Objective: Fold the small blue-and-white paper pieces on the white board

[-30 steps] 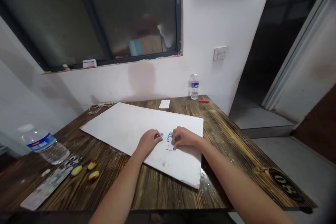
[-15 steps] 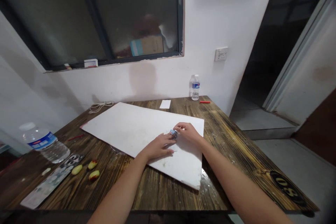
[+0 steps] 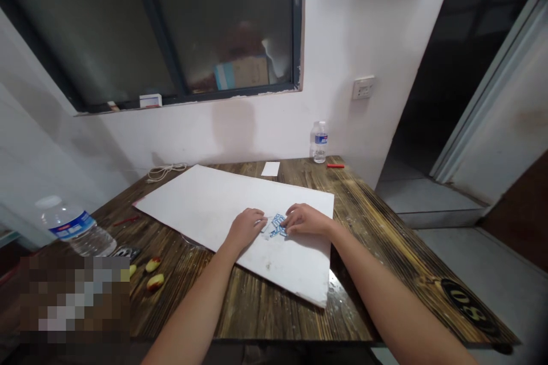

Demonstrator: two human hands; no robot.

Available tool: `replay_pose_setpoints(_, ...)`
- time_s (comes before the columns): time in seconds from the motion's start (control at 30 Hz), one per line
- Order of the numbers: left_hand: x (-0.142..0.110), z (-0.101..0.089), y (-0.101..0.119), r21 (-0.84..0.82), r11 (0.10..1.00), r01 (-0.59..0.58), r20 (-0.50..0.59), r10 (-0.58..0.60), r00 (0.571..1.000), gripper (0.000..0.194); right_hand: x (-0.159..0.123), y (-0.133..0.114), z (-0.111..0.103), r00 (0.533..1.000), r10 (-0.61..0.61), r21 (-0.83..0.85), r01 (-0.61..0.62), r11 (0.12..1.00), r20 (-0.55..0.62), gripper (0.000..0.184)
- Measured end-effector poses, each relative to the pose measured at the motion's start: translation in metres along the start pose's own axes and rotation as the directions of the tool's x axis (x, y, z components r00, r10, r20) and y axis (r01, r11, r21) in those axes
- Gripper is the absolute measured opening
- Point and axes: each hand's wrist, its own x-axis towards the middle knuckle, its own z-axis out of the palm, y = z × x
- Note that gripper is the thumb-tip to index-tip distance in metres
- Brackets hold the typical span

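Note:
Between my hands, a small white paper-like piece with blue line markings [image 3: 277, 226] lies on a large white board [image 3: 205, 197]. My left hand [image 3: 248, 225] rests on the board, fingers bent and closed at the piece's left edge. My right hand [image 3: 306, 219] has its thumb and fingers pinched on the right side of the blue-marked part. Some of the piece is hidden under the fingertips, and I cannot tell whether it is one sheet or several small pieces.
The board lies on a dark wooden table [image 3: 359, 239]. At left are a large water bottle [image 3: 77, 231] and cut fruit pieces [image 3: 154, 282]. Along the back are a white cable [image 3: 165, 171], a white card [image 3: 270, 169], a small bottle [image 3: 320, 145] and a red pen-like stick [image 3: 335, 166].
My hands came together over the blue-marked piece, covering much of it. Now my left hand has drawn back to the left, and more blue lines show between the hands.

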Motion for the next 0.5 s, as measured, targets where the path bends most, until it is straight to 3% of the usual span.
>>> replay_pose_setpoints(0.13,0.000,0.003,0.004,-0.079,0.989,-0.125,0.136,0.135,0.981,0.041,0.004,-0.005,0.007,0.997,-0.049,0.068,0.045,0.997,0.056,0.017)
replay_pose_setpoints(0.27,-0.002,0.003,0.013,-0.131,0.968,-0.216,0.277,0.245,0.929,0.061,0.007,-0.005,0.013,0.994,0.033,0.123,-0.020,0.992,-0.102,0.022)
replay_pose_setpoints(0.37,-0.003,0.002,0.017,-0.179,0.946,-0.271,0.305,0.315,0.899,0.052,0.007,-0.002,0.014,0.964,0.102,0.058,-0.091,0.994,-0.247,0.017)
replay_pose_setpoints(0.5,-0.002,0.001,0.014,-0.141,0.937,-0.320,0.239,0.346,0.907,0.036,0.007,0.006,0.014,0.982,0.001,-0.093,-0.019,0.996,-0.188,0.015)
